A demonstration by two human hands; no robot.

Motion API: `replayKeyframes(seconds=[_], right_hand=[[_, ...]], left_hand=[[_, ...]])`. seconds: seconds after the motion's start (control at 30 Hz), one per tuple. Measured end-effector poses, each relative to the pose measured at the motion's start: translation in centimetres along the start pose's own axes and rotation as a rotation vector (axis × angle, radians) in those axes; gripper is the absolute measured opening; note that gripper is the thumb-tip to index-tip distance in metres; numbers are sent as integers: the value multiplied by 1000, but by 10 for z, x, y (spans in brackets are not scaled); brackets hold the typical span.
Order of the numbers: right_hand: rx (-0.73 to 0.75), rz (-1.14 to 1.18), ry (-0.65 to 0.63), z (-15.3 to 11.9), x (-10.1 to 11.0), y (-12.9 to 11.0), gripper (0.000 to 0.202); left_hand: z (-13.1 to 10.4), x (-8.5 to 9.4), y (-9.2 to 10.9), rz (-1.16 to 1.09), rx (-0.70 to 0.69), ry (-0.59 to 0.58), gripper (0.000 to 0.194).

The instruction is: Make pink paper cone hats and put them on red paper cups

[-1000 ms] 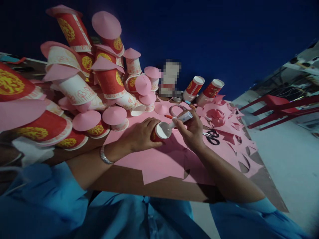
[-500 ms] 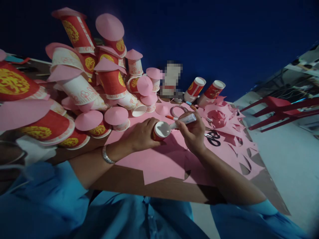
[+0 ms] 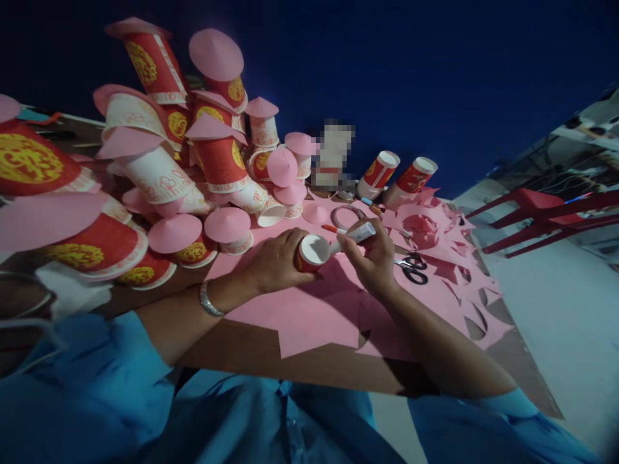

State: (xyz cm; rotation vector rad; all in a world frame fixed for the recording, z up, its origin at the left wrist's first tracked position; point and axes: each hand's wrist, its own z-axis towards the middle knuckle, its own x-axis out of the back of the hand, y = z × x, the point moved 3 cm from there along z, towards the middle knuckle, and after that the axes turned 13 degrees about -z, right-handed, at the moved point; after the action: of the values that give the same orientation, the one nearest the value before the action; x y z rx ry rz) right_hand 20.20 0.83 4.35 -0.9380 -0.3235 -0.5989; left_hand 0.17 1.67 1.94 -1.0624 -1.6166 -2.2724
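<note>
My left hand [image 3: 283, 261] is wrapped round a small red paper cup [image 3: 305, 263], its white-rimmed round end tilted up toward me. In my right hand [image 3: 370, 258] is a white pen-shaped tube [image 3: 360, 232] with a bluish end, pinched between thumb and fingers. Its pale tip meets or nearly meets the right side of the cup's rim. Behind that hand, an orange-tipped pen [image 3: 333, 229] lies on the pink paper [image 3: 314, 322]. Black-handled scissors [image 3: 414, 269] rest just right of my right hand.
Several red and white cups with pink cone tops [image 3: 217, 158] are piled at the left. Two stacks of red cups [image 3: 382, 169] stand at the back. A roll of tape [image 3: 345, 217] lies mid-table, pink scraps [image 3: 425, 225] at the right. Beyond is a red chair [image 3: 536, 206].
My right hand and the tube have shifted slightly left, with the tube's tip still at the cup's rim. My left hand keeps hold of the cup.
</note>
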Motion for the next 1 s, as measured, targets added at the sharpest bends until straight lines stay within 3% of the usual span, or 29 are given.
replayKeyframes(seconds=[0.23,0.43,0.53,0.73,0.83,1.0], right_hand=[[-58,88,31,-2,-1,5,21],[167,6,11,-7,0,-10,18],[196,-33,25,-6,2,-11,16],[88,-22,14,-1,0,3,19],[-43,42,9,3,-3,16,24],[-197,255,107,10,-3,29,31]], left_hand=[[1,0,1,0,19,10,62],[0,-2,-5,1,-45,18,65],[0,-2,-5,-9,-68,23,64],[1,2,-3,-60,-104,61,62],[1,2,-3,-139,-103,30,68],[-1,5,-2,-305,-55,-43,73]])
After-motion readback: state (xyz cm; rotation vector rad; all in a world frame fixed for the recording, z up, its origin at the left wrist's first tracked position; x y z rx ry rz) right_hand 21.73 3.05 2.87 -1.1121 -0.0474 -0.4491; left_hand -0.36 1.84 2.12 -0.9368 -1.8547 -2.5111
